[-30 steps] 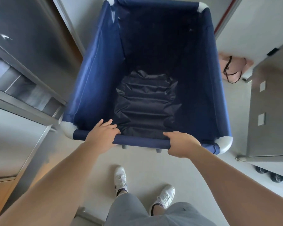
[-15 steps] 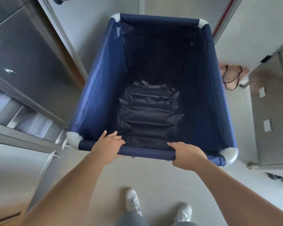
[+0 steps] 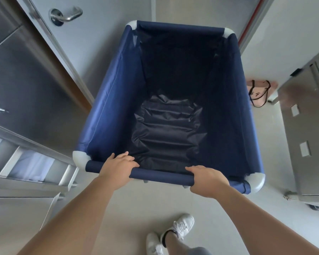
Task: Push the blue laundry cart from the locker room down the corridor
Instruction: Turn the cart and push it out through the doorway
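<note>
The blue laundry cart (image 3: 107, 107) fills the middle of the head view, a deep fabric bin with white corner caps and nothing inside but its wrinkled dark lining. My left hand (image 3: 118, 167) is wrapped over the near top rail, left of centre. My right hand (image 3: 206, 180) grips the same rail further right, close to the near right corner. Both arms are stretched forward. The cart's wheels are hidden beneath it.
A grey door (image 3: 92, 34) with a metal lever handle (image 3: 65, 14) stands just left of the cart's far end. Steel lockers (image 3: 22, 89) line the left side. A steel cabinet (image 3: 306, 135) stands at the right, with a pink bag (image 3: 260, 92) on the floor beside it.
The cart has rolled forward toward the door, and the door handle has come into view. My feet have stepped after it. Both hands keep their hold on the rail.
</note>
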### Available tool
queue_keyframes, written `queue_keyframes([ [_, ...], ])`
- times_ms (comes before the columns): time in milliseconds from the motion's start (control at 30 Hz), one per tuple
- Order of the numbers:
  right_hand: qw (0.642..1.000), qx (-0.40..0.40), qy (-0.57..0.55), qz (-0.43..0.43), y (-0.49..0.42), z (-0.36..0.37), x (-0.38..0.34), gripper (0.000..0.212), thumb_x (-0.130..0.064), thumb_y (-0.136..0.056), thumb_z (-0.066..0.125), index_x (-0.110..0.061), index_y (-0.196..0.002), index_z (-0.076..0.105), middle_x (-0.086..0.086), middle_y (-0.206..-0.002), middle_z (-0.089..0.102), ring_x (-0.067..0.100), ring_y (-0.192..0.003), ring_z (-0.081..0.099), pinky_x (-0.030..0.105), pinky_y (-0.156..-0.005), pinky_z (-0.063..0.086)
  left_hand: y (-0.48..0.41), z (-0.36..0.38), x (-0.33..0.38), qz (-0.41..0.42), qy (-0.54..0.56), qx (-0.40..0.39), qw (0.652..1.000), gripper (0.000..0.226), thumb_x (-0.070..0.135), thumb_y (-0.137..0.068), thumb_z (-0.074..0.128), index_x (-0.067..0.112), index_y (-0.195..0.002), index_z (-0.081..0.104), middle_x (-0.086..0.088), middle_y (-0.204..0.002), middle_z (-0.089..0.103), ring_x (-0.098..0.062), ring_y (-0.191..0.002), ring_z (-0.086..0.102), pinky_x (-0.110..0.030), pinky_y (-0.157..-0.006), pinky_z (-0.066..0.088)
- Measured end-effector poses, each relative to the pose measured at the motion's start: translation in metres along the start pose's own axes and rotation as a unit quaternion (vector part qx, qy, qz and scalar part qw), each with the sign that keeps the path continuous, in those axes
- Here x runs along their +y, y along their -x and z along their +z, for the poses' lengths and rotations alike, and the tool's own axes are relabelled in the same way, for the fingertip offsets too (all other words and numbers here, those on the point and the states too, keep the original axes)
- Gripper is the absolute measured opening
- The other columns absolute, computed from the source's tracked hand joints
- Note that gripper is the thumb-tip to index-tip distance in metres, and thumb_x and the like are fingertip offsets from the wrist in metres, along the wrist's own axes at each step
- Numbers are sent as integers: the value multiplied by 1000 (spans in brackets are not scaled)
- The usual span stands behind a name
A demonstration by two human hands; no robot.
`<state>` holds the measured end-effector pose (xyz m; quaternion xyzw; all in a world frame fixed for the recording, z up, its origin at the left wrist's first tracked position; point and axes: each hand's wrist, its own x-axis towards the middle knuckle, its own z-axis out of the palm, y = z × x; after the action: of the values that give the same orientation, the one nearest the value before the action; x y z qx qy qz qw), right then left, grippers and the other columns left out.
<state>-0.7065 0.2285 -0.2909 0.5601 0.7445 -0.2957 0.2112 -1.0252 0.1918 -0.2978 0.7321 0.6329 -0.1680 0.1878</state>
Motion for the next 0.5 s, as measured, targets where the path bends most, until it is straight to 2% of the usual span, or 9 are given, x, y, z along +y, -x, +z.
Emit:
queue_keyframes([
  [167, 1000, 6, -10, -5, -31, -20, -3, 72, -39, -84, 56, -48, -151, 31, -20, -153, 40, 13, -122, 55, 30, -80, 43, -32, -19, -17, -9, -14, 19, 1000, 40, 31, -94, 55, 46, -132, 51, 16, -150, 42, -12, -148, 20, -47, -120, 15],
  [300, 1000, 1, -9, -8, -52, -37, -4, 70, -37, -85, 53, -49, -151, 31, -20, -155, 39, 13, -123, 54, 30, -86, 46, -56, -29, -31, 1, -28, 30, 999, 41, 29, -95, 55, 45, -132, 51, 17, -151, 41, -11, -148, 19, -46, -121, 10],
  [500, 1000, -3, -3, 10, -78, -59, -15, 70, -35, -85, 50, -49, -151, 32, -17, -159, 34, 15, -129, 51, 32, -94, 47, -87, -48, -54, 23, -25, 34, 999, 44, 27, -95, 51, 47, -134, 49, 18, -152, 39, -9, -148, 19, -43, -121, 9],
])
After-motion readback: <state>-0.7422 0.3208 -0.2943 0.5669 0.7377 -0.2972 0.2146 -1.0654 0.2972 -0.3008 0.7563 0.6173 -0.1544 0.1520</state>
